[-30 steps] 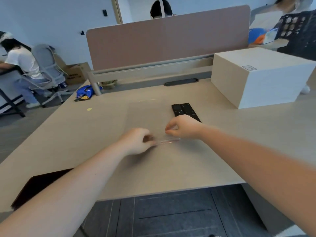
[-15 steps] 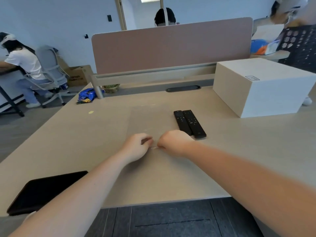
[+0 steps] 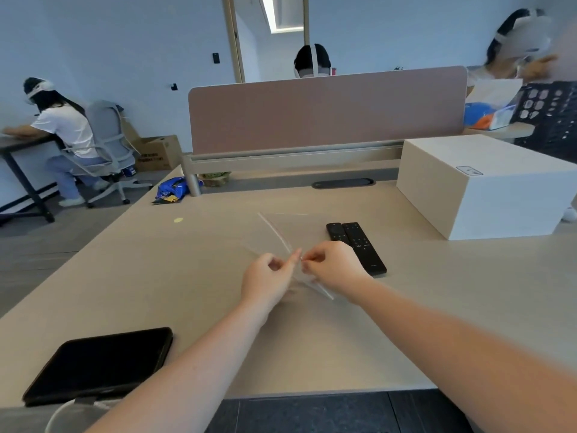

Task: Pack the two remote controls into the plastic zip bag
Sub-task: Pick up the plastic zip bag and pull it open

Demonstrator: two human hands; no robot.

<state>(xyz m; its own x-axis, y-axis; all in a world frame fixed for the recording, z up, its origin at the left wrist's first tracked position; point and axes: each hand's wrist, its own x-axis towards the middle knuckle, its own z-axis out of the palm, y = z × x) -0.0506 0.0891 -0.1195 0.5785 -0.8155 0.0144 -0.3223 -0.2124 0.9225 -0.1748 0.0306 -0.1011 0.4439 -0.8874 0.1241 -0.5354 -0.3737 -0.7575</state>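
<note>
A clear plastic zip bag is lifted off the desk at its near edge, its far part tilting up and away. My left hand and my right hand both pinch that near edge, fingertips almost touching. Two black remote controls lie side by side flat on the desk, just right of my right hand and apart from the bag.
A large white box stands at the back right. A black tablet lies near the front left edge. A pink divider panel closes off the desk's far side. Several people sit beyond it and at the left.
The bag lay flat on the desk before; now both hands have raised its near edge and the bag stands up at an angle. The remotes have not moved.
</note>
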